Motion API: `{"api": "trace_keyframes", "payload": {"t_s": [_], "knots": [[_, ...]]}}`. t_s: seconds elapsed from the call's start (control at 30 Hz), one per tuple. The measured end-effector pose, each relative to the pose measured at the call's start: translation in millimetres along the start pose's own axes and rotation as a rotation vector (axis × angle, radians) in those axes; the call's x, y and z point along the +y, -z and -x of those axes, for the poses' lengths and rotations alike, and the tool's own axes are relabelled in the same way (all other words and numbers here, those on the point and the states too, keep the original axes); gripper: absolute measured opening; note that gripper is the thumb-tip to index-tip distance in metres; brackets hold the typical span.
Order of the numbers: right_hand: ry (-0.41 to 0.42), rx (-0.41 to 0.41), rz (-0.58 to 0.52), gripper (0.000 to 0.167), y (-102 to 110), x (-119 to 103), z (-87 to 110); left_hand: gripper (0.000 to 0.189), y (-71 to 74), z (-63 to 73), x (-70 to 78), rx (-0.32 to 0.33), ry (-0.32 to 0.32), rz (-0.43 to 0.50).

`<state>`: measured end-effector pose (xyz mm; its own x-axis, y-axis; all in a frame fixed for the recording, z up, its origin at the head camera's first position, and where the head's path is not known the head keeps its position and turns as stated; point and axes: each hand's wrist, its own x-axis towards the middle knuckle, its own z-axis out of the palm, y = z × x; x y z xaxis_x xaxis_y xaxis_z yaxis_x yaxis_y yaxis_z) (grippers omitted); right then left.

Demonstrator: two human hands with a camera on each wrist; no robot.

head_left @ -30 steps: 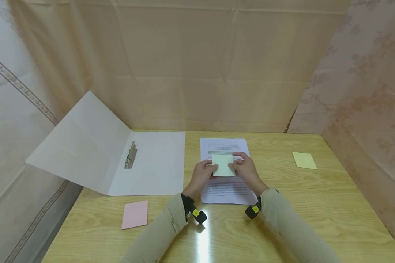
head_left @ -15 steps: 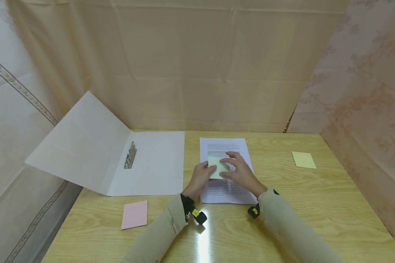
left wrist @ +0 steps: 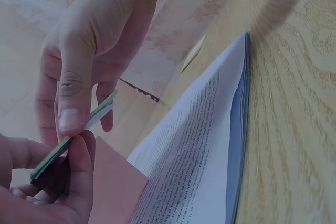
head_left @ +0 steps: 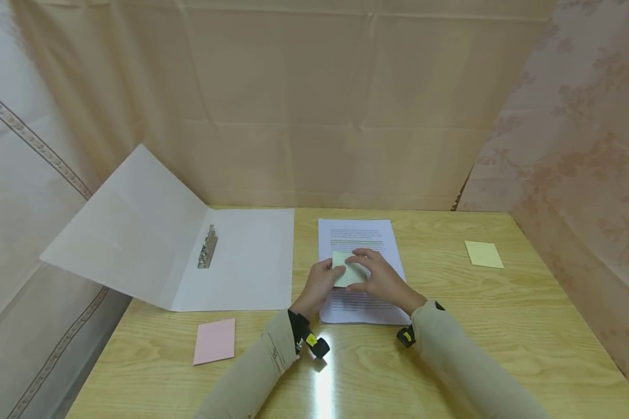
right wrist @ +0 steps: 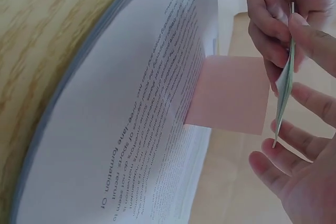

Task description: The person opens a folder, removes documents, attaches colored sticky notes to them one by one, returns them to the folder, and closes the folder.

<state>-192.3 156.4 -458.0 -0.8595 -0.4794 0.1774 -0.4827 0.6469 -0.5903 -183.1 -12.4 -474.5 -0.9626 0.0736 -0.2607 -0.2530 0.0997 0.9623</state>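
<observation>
Smooth printed paper (head_left: 366,313), grained wood table (head_left: 466,314) — mid-frame, thin squarish green pad (head_left: 353,277), layers parting — left hand (head_left: 317,286) pinches it, right hand (head_left: 384,279) grips it

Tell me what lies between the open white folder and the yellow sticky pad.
In the head view: the printed pages, wood tabletop showing on either side; the left hand, right hand and green sticky pad are above the pages.

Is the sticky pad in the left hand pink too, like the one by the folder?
No, the held pad in the left hand is pale green, unlike the pink pad by the white folder.
</observation>
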Motion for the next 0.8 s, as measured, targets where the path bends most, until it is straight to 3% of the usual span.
{"api": "trace_keyframes", "payload": {"t_s": [0.27, 0.43, 0.53, 0.6, 0.8], "knots": [[-0.047, -0.025, -0.061, 0.048, 1.8, 0.3, 2.9, 0.040, 2.2, -3.3, -4.0, -0.014, 0.004, 0.059], [-0.035, 0.004, -0.058, 0.038, 0.9, 2.1, 3.8, 0.047, 3.4, -3.1, -3.6, -0.038, 0.023, 0.085], [-0.012, 0.063, -0.016, 0.034, -1.1, 2.9, 4.6, 0.049, 3.0, -3.5, -2.9, -0.045, 0.031, 0.106], [0.011, 0.120, 0.026, 0.030, -2.5, 4.2, 4.8, 0.051, 3.1, -3.5, -2.8, -0.079, 0.026, 0.135], [0.036, 0.257, 0.089, 0.019, -1.5, 6.0, 3.0, 0.060, 5.9, -4.7, -5.3, -0.263, 0.002, 0.248]]}}
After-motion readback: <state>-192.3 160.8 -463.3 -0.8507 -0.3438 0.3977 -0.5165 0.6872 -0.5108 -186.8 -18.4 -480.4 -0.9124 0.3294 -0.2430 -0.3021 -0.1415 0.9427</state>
